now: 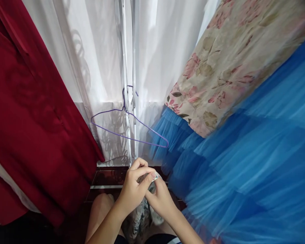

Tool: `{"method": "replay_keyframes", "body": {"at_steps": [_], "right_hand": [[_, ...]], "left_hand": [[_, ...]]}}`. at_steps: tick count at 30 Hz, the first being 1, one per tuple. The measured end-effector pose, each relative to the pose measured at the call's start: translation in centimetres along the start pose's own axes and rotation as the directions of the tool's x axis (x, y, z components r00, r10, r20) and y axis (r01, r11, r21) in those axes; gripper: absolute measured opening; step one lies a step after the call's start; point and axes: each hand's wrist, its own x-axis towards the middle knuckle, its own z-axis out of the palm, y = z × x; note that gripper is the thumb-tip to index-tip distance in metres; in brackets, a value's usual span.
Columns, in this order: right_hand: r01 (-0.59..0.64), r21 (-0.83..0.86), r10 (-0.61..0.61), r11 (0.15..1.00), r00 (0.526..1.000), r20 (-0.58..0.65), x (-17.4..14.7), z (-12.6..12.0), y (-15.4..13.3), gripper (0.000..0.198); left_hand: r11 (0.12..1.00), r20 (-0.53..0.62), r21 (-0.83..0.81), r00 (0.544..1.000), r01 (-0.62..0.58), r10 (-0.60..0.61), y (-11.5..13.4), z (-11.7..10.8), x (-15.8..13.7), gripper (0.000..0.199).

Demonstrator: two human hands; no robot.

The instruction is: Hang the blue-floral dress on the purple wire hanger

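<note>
Close together at the lower middle, my left hand (pixel 133 185) and my right hand (pixel 161 197) are both closed on a grey-green patterned cloth (pixel 137 220). It hangs down from my fingers between my bare legs, bunched in folds; which garment it is cannot be told. A small shiny spot (pixel 155 176) shows where the fingertips meet, too small to name. Just beyond my hands, a purple wire hanger (pixel 130 138) hangs by its hook from a white metal upright, with nothing on it.
White metal uprights (pixel 124 44) stand before a white curtain (pixel 165 51). A red garment (pixel 40 112) hangs at the left. On the right hang a floral cloth (pixel 218 74) and a ruffled blue tulle skirt (pixel 244 176). Dark floor tiles (pixel 109 176) show below.
</note>
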Motion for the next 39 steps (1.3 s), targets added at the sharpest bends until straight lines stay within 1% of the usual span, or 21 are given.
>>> {"method": "replay_keyframes", "body": {"at_steps": [3, 4, 6, 7, 9, 12, 13, 15, 16, 18, 20, 22, 24, 26, 28, 30, 31, 33, 36, 38, 39], "right_hand": [[-0.018, -0.091, 0.016, 0.996, 1.000, -0.016, 0.4, -0.3, -0.4, 0.014], [-0.032, -0.058, 0.032, 0.998, 0.999, -0.004, 0.4, -0.4, -0.5, 0.016], [-0.091, 0.086, 0.083, 0.992, 0.992, 0.091, 0.4, -0.9, -0.9, 0.021], [-0.139, 0.172, 0.111, 0.975, 0.980, 0.166, 0.3, -1.3, -1.1, 0.023], [-0.274, 0.306, 0.164, 0.912, 0.926, 0.341, 0.2, -2.5, -1.6, 0.024], [-0.435, 0.369, 0.219, 0.821, 0.838, 0.500, 0.3, -5.6, -2.8, 0.026], [-0.456, 0.359, 0.225, 0.815, 0.818, 0.529, 0.5, -6.9, -3.3, 0.027], [-0.440, 0.303, 0.220, 0.845, 0.803, 0.554, 1.4, -9.5, -4.6, 0.028], [-0.413, 0.262, 0.207, 0.872, 0.798, 0.566, 2.0, -10.7, -5.3, 0.027], [-0.344, 0.194, 0.172, 0.919, 0.791, 0.587, 3.4, -12.7, -6.6, 0.024], [-0.281, 0.170, 0.136, 0.944, 0.806, 0.576, 4.7, -14.0, -7.6, 0.024], [-0.228, 0.160, 0.106, 0.960, 0.831, 0.546, 5.8, -14.9, -8.2, 0.025], [-0.163, 0.146, 0.075, 0.976, 0.874, 0.480, 6.8, -15.8, -8.4, 0.023], [-0.084, 0.159, 0.026, 0.984, 0.943, 0.333, 7.9, -16.6, -8.3, 0.018], [-0.006, 0.215, -0.016, 0.977, 0.995, 0.102, 9.5, -17.0, -7.9, 0.015], [0.047, 0.260, -0.028, 0.965, 0.997, -0.075, 11.7, -16.5, -7.3, 0.016], [0.056, 0.270, -0.028, 0.961, 0.994, -0.107, 13.0, -15.9, -6.9, 0.018], [0.039, 0.278, -0.024, 0.960, 0.998, -0.058, 15.6, -14.1, -6.1, 0.022], [-0.088, 0.322, 0.029, 0.943, 0.982, 0.186, 18.6, -11.1, -5.3, 0.031], [-0.181, 0.351, 0.059, 0.919, 0.942, 0.331, 19.6, -9.5, -5.1, 0.034], [-0.208, 0.365, 0.064, 0.907, 0.927, 0.369, 19.8, -9.1, -5.2, 0.033]], "left_hand": [[0.999, -0.076, -0.011, 0.996, -0.038, 0.037, -0.4, 0.0, 0.0, 0.020], [0.999, -0.095, -0.024, 0.995, -0.033, 0.031, -0.5, 0.0, 0.0, 0.021], [0.998, -0.096, -0.063, 0.995, 0.008, -0.014, -0.7, -0.2, 0.0, 0.023], [0.994, -0.051, -0.100, 0.997, 0.045, -0.050, -0.7, -0.4, 0.0, 0.023], [0.974, 0.145, -0.184, 0.984, 0.132, -0.106, -0.9, -0.9, -0.1, 0.033], [0.921, 0.447, -0.293, 0.888, 0.257, -0.105, -1.2, -1.4, -0.7, 0.059], [0.905, 0.498, -0.314, 0.861, 0.287, -0.100, -1.5, -1.4, -1.1, 0.064], [0.902, 0.523, -0.293, 0.843, 0.317, -0.127, -1.9, -1.3, -1.8, 0.061], [0.922, 0.505, -0.238, 0.849, 0.306, -0.152, -2.1, -1.3, -2.0, 0.055], [0.974, 0.418, -0.076, 0.894, 0.214, -0.164, -2.3, -1.6, -2.1, 0.043], [0.996, 0.337, 0.055, 0.938, 0.069, -0.084, -2.2, -2.4, -1.7, 0.038], [0.987, 0.321, 0.141, 0.947, -0.078, 0.029, -1.6, -3.7, -0.9, 0.038], [0.955, 0.340, 0.237, 0.936, -0.181, 0.094, -0.9, -5.2, -0.3, 0.037], [0.913, 0.351, 0.333, 0.930, -0.236, 0.112, -0.3, -6.8, -0.1, 0.036], [0.893, 0.344, 0.376, 0.932, -0.246, 0.112, -0.2, -8.3, -0.2, 0.033], [0.904, 0.307, 0.368, 0.946, -0.215, 0.100, -0.6, -9.8, -0.5, 0.026], [0.915, 0.272, 0.360, 0.958, -0.184, 0.086, -1.0, -10.6, -0.7, 0.022], [0.935, 0.153, 0.343, 0.988, -0.088, 0.036, -1.7, -12.0, -0.8, 0.019], [0.944, -0.040, 0.316, 0.995, 0.098, -0.090, -2.8, -14.0, -0.7, 0.029], [0.917, -0.080, 0.366, 0.987, 0.160, -0.140, -3.9, -15.5, -0.5, 0.035], [0.887, -0.068, 0.434, 0.988, 0.156, -0.140, -4.5, -16.3, -0.3, 0.037]]}}
